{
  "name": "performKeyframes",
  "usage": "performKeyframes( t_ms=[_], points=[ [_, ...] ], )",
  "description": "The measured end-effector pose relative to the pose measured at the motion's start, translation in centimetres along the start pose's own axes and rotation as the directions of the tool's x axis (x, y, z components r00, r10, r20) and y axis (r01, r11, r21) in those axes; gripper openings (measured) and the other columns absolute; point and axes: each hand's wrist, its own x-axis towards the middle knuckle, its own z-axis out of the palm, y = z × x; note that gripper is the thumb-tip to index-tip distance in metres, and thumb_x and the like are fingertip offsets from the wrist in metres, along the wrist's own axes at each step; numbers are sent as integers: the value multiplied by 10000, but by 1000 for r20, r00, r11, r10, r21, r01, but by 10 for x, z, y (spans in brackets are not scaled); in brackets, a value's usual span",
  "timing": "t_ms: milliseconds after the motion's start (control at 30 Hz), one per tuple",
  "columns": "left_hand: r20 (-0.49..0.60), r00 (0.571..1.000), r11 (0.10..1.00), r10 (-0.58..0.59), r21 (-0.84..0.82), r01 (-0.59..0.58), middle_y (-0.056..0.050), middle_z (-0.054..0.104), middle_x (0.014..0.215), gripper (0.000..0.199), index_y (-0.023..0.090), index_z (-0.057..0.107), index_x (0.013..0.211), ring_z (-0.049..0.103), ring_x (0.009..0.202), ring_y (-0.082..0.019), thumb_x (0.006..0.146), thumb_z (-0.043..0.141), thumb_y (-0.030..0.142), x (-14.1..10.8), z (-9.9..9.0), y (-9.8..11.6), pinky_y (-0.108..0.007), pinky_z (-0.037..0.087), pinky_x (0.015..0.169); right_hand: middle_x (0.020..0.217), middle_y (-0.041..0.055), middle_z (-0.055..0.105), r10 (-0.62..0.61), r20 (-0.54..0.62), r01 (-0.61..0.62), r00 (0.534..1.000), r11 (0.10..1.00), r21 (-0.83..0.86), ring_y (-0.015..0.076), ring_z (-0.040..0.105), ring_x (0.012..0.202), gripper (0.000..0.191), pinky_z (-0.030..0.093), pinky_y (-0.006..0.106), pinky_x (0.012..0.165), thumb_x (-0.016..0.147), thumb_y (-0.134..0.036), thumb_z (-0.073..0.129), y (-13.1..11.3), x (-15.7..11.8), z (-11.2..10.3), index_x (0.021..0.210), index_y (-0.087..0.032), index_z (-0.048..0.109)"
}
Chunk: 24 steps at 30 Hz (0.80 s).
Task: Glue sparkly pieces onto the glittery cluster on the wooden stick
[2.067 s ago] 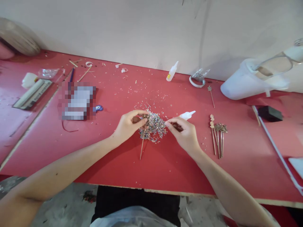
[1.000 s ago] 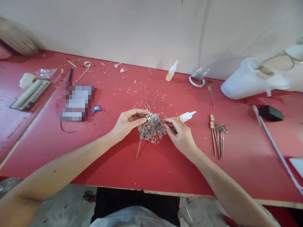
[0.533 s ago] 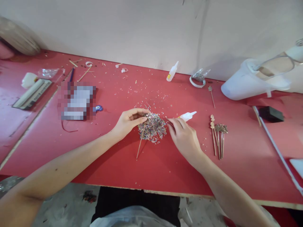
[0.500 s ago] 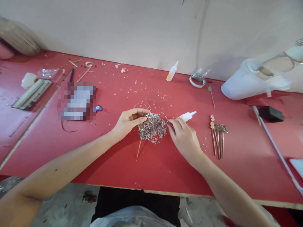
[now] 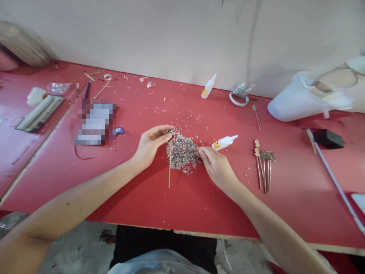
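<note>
My left hand pinches the ornate metal head of a hair stick between thumb and fingers. Its thin shaft points down toward the table's front edge. A pile of small glittering rhinestones lies just beside that hand, partly behind the shaft. At the pile's right side, my right hand is closed in a pinch, its fingertips against the stones. Whatever is between those fingertips is too small to make out. Right behind the right hand lies a white glue bottle with a pointed nozzle.
Several finished-looking hair sticks lie to the right, a single one farther back. A second glue bottle, a tape roll with a bag and a white bucket stand along the wall. A black block sits right; a blurred-out flat object left.
My left hand has shifted slightly left, and the hair stick now hangs more upright. My right hand has moved a little left and down, its fingertips now at the rhinestones.
</note>
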Motion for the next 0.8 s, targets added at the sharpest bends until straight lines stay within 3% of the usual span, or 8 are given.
performKeyframes(
  t_ms=[233,367,500,667,800],
  points=[
    [-14,999,999,-30,-24,30,-31,693,922,234,203,719,975,627,824,-135,741,739,207,1,0,0,-271,498,800,860,56,643,43,18,-46,999,976,212,162,625,703,230,516,272,634,889,-355,551,1,-2,6,1058,-200,566],
    [-13,999,999,-32,-28,32,-32,692,917,227,199,722,966,620,822,-133,740,739,203,0,0,0,-266,495,798,923,61,647,-47,43,39,998,986,162,168,630,797,156,507,283,713,929,-306,499,0,-2,7,1016,-212,587],
    [-10,1000,999,-29,-34,29,-29,691,919,223,204,725,963,618,827,-130,740,740,203,0,1,0,-260,491,798,842,61,659,-57,-27,59,998,995,86,173,624,751,214,485,294,705,971,-281,401,-3,0,6,972,-199,598],
    [-11,999,999,-33,-35,32,-32,693,923,232,203,722,973,620,824,-132,742,736,209,1,1,-1,-267,491,798,877,60,662,32,7,-33,999,982,184,166,627,717,213,504,281,674,927,-327,502,-7,-2,10,1081,-198,574],
    [7,1000,999,-24,-48,25,-32,691,929,223,204,721,970,618,833,-131,747,733,214,1,1,-1,-266,490,805,895,47,661,9,48,-21,999,967,256,163,630,755,165,508,273,707,918,-328,519,-12,-3,11,1018,-220,594]
  ],
)
